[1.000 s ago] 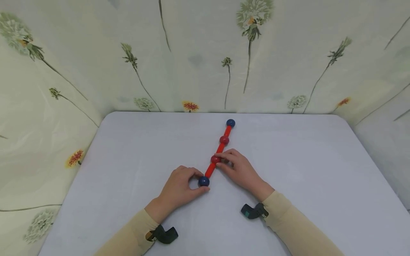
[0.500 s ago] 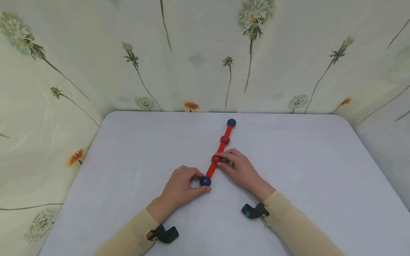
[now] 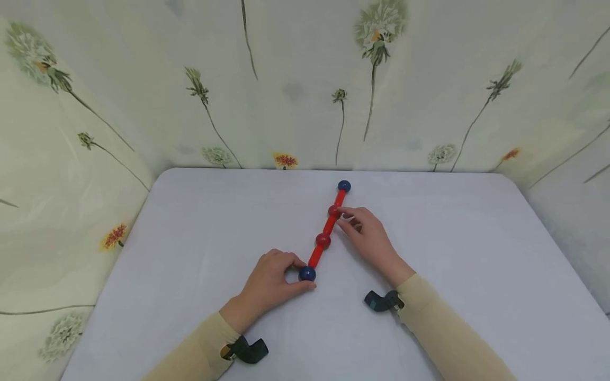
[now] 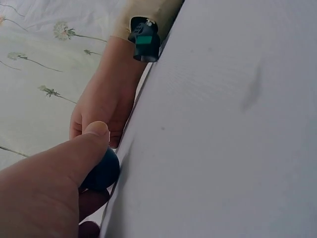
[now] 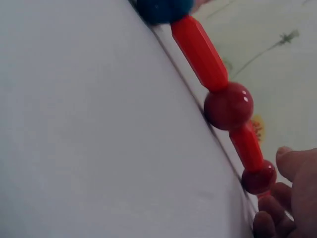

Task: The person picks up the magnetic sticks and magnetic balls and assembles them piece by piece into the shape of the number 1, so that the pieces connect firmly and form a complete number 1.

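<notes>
A straight chain of red rods (image 5: 200,53) and balls lies slantwise on the table. My left hand (image 3: 270,280) pinches the near blue ball (image 3: 307,273) between thumb and fingers; in the left wrist view that blue ball (image 4: 103,171) shows beside the thumb. Further along comes a lower red ball (image 3: 323,241), which no hand touches. At the upper red ball (image 3: 333,211) is my right hand (image 3: 369,235), fingertips at its right side, thumb and index finger parted. The right wrist view shows the thumb (image 5: 292,159) slightly off this ball. A second blue ball (image 3: 344,186) ends the chain.
The white table (image 3: 214,211) has a rounded far edge. Behind and beside it hangs a pale curtain (image 3: 295,106) printed with dandelions. Each sleeve carries a dark wrist camera, such as the right one (image 3: 381,301).
The right hand has left the lower red ball and moved up the chain to the upper one. The left hand keeps its hold on the near blue ball.
</notes>
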